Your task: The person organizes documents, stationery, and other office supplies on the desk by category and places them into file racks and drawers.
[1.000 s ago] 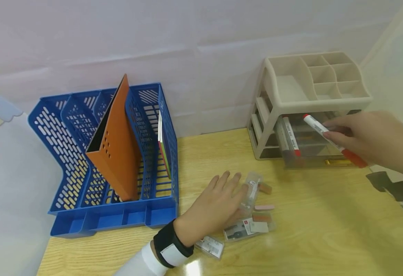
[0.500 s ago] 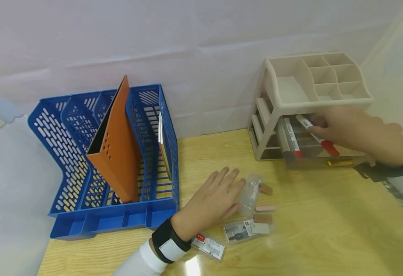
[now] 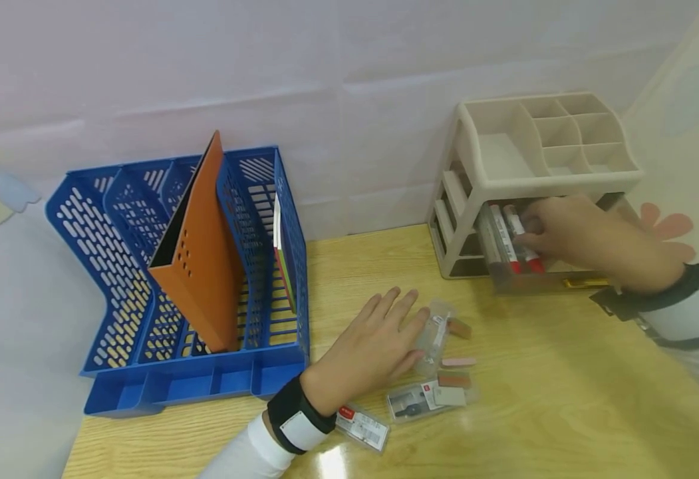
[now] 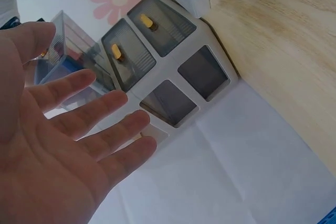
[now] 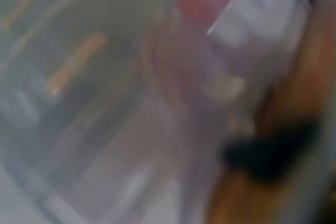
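Cabinet (image 3: 564, 181), cream, one: at the back edge of the counter (image 3: 535, 412), toward its right corner; drawer (image 3: 529, 287) pulled out over the counter, gold handle (image 3: 585, 283) to the front. White marker (image 3: 504, 238) and second marker (image 3: 524, 237), red-ended, white-barrelled: both in the drawer, near its left wall, almost parallel, red ends toward the drawer front. Right hand (image 3: 585, 239): in the drawer, fingertips at the second marker; whether thumb and finger pinch it or have let go cannot be told, the wrist view being blurred. Left hand (image 3: 366, 349): well apart from the right, fingers spread, gripping nothing, beside a clear case (image 3: 435, 339); contact unclear. Between the left hand and the counter's right edge: brown block (image 3: 459, 328), pink strip (image 3: 458, 362). Nearer the front edge: boxed black tool (image 3: 408, 404), labelled box (image 3: 364, 429). Toward the left edge: blue rack (image 3: 169, 382) with orange folder (image 3: 202, 273). Handling note, by judgement: the step appears to be laying the second marker beside the first; best lowered flat, aligned with its neighbour and below the drawer rim, then released gently against rolling, with the wrist lifted clear of the drawer front.
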Tool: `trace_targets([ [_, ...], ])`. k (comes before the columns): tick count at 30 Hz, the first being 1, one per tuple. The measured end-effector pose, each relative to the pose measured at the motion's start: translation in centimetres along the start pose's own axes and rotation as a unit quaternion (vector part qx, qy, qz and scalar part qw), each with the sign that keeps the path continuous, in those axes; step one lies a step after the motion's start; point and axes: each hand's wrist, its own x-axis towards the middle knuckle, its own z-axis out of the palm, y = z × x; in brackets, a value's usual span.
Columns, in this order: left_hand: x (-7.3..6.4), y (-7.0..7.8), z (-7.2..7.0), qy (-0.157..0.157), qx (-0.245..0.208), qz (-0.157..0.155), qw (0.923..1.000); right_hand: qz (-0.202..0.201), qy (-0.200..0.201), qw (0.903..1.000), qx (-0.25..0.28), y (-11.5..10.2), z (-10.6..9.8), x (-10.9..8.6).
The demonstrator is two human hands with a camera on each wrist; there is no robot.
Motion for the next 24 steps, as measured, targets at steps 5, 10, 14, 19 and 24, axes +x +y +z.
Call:
trace_targets([
  [5, 0.0, 0.0, 0.0, 0.0, -0.003, -0.003, 1.0, -0.008, 0.023, 0.9997, 0.007, -0.1, 0.2, -0.5],
  [10, -0.2, -0.3, -0.4, -0.002, -0.016, -0.017, 0.9997, -0.024, 0.074, 0.997, -0.004, -0.2, -0.1, -2.1],
  [14, -0.3, -0.6, -0.7, -0.002, -0.025, -0.029, 0.9993, 0.035, 0.071, 0.9963, 0.032, -0.8, -0.8, -4.4],
  [19, -0.5, -0.9, -1.0, 0.01, -0.034, -0.031, 0.9989, 0.058, 0.181, 0.9773, 0.093, -1.8, -0.6, -7.5],
  [24, -0.8, -0.8, -1.0, 0.045, -0.029, -0.02, 0.9984, 0.016, 0.324, 0.9374, 0.127, -1.6, 0.7, -9.6],
])
